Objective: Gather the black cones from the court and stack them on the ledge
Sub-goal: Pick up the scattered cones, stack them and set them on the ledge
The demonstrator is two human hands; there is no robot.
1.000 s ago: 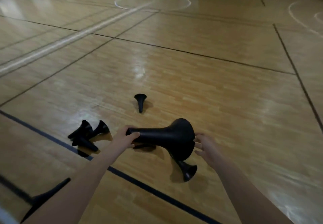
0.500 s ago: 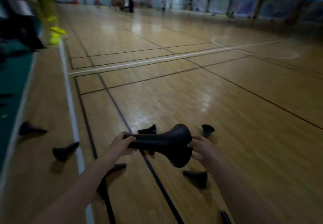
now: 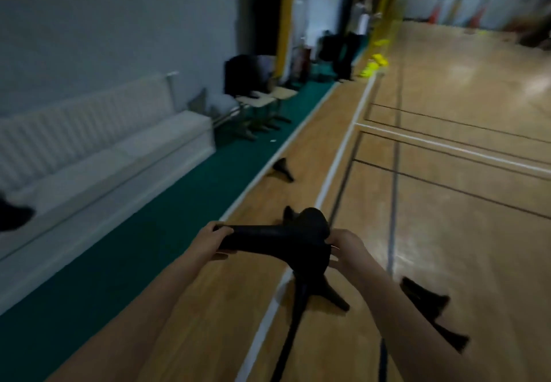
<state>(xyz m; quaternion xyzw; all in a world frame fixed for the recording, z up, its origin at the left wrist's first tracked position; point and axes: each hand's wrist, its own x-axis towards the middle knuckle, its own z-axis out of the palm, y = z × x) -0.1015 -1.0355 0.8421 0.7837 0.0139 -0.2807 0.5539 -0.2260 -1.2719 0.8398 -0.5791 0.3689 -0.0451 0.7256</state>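
Head view: cone stack held sideways between both hands, right of ledge, well apart from it. Left hand curled round narrow end. Right hand fingers hooked on wide base rim, likely to keep nested cones together. Loose cone on floor nearer ledge, not gathered yet.

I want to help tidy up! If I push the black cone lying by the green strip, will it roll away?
Probably only in a curve: the lone cone lies on its side, one end wide, one narrow. Likely stiff too: the held stack runs straight between the left hand and right hand.
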